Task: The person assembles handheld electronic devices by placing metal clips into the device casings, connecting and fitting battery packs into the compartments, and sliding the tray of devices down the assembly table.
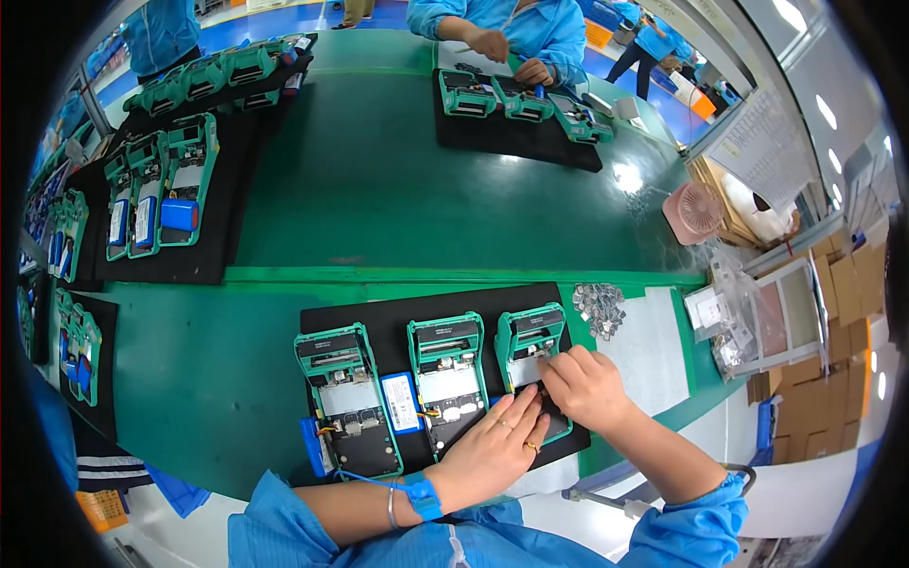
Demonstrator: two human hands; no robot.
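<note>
Three green-framed electronic units with exposed circuit boards stand in a row on a black mat. Over the right unit [530, 333], my right hand [585, 386] is bent down with thumb and fingertips pinched at its board; whatever they hold is hidden. My left hand [497, 437] lies flat with fingers stretched out, its fingertips on the lower part of the same unit. Its palm covers part of the middle unit [447, 379]. A blue battery pack [402, 402] with a white label lies beside that one. The left unit [355, 398] has another blue battery [316, 447] wired at its side.
A pile of small metal parts [599, 310] lies beyond the black mat [379, 312], beside a white sheet [653, 346]. A pink fan [694, 210] and plastic bags [743, 322] are at the right. Across the table a co-worker's hands [511, 57] are over similar units. More units [170, 185] stand at left.
</note>
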